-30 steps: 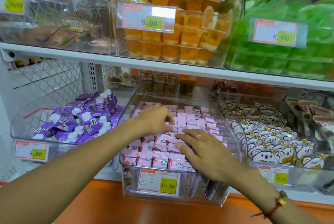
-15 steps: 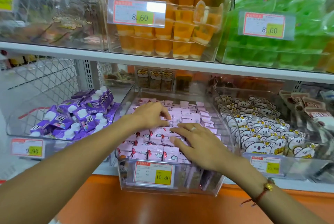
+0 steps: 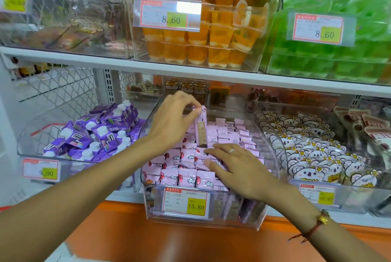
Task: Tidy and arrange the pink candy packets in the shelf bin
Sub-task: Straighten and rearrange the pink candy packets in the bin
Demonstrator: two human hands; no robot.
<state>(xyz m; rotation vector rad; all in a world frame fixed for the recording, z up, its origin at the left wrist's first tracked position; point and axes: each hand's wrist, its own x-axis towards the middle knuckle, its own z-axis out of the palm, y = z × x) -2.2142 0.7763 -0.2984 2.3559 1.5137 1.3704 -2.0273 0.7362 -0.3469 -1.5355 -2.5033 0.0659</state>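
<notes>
A clear plastic bin (image 3: 264, 215) on the lower shelf holds several pink candy packets (image 3: 186, 175) in rough rows. My left hand (image 3: 171, 124) is raised above the bin's back left. It pinches one pink packet (image 3: 201, 130) by its top edge, and the packet hangs upright with its printed back facing me. My right hand (image 3: 239, 168) lies flat on the packets at the front right of the bin, fingers spread and pressing down. A price tag reading 15.80 (image 3: 186, 203) is fixed to the bin's front.
A bin of purple packets (image 3: 95, 134) stands to the left and a bin of koala-print packets (image 3: 317, 156) to the right. The shelf above (image 3: 190, 69) carries orange jelly cups (image 3: 201, 37) and green jelly cups (image 3: 338, 50). An orange ledge (image 3: 169, 240) runs below.
My left hand has lifted off the packets and now holds one pink packet up by its top. My right hand stays pressed on the front rows.
</notes>
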